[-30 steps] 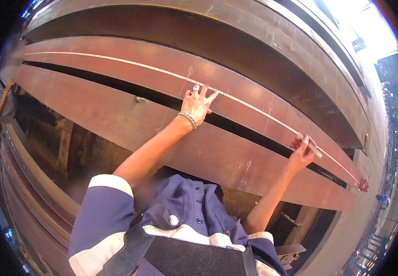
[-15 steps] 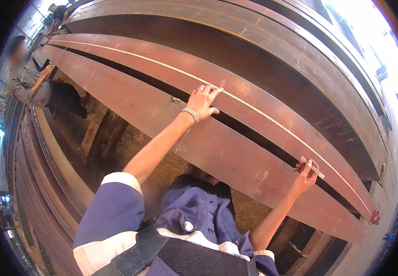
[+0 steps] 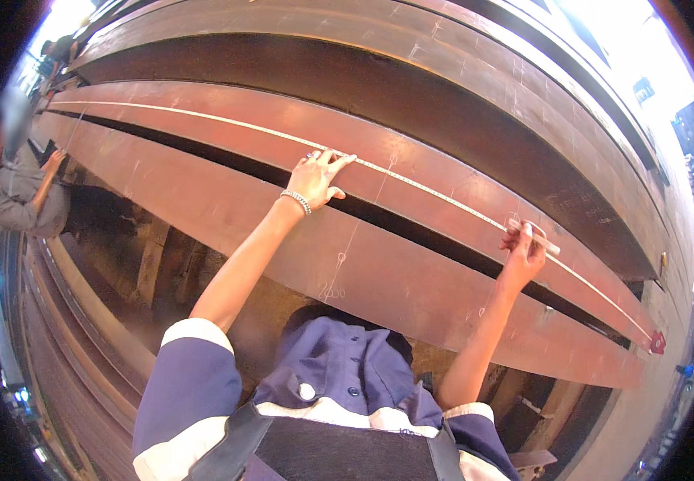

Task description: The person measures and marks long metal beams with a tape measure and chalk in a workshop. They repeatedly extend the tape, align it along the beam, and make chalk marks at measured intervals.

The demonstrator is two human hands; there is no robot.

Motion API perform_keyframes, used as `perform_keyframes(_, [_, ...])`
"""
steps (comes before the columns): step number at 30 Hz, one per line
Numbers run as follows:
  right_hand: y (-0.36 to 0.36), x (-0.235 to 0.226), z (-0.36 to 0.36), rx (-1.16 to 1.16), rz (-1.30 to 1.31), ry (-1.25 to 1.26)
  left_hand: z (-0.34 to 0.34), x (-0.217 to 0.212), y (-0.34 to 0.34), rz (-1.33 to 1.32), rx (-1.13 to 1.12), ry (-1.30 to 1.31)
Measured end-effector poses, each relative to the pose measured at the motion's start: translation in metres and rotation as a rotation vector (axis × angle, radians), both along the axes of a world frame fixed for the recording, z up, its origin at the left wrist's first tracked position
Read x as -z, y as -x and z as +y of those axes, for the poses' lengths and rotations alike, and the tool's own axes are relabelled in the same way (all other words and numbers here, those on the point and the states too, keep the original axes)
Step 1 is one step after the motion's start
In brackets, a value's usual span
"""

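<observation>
A thin, pale tape measure (image 3: 439, 195) lies stretched along a reddish-brown steel beam (image 3: 475, 180). Its red case (image 3: 657, 343) sits at the beam's right end. My left hand (image 3: 313, 183), with a bracelet at the wrist, rests fingers outstretched on the beam, fingertips at the tape's edge. Farther right, my right hand (image 3: 526, 250) is closed around a pale chalk stick (image 3: 553, 248), which lies across the tape close to the beam's surface. White chalk lines and small loops mark the steel between my hands.
A second reddish beam (image 3: 411, 297) runs nearer me, with a dark gap between the two. Taller brown beams (image 3: 475, 104) rise behind. At the left a person in grey (image 3: 26, 196) stands by the beam's far end; more steel lengths (image 3: 66, 345) lie below.
My view has shifted somewhat to the right. My right hand with the chalk stick has moved left and away from me, from over the gap onto the tape. My left hand stays at the tape.
</observation>
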State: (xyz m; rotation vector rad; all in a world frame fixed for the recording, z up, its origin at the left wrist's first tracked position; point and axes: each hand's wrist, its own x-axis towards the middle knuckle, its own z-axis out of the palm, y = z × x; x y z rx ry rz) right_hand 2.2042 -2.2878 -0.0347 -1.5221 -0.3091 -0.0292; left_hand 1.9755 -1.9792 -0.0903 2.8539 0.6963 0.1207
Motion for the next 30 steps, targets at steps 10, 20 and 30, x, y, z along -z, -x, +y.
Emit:
perform_keyframes(10, [0.01,-0.003,0.077,-0.009,0.025,-0.023,-0.018,-0.004,-0.002,0.044,0.025,-0.128])
perform_keyframes(20, [0.028,-0.003,0.103,-0.069,0.073,0.11,-0.013,-0.001,-0.013,0.178,0.052,-0.169])
perform_keyframes(30, [0.03,0.059,0.18,-0.471,0.163,0.378,-0.012,-0.003,-0.012,0.171,0.053,-0.167])
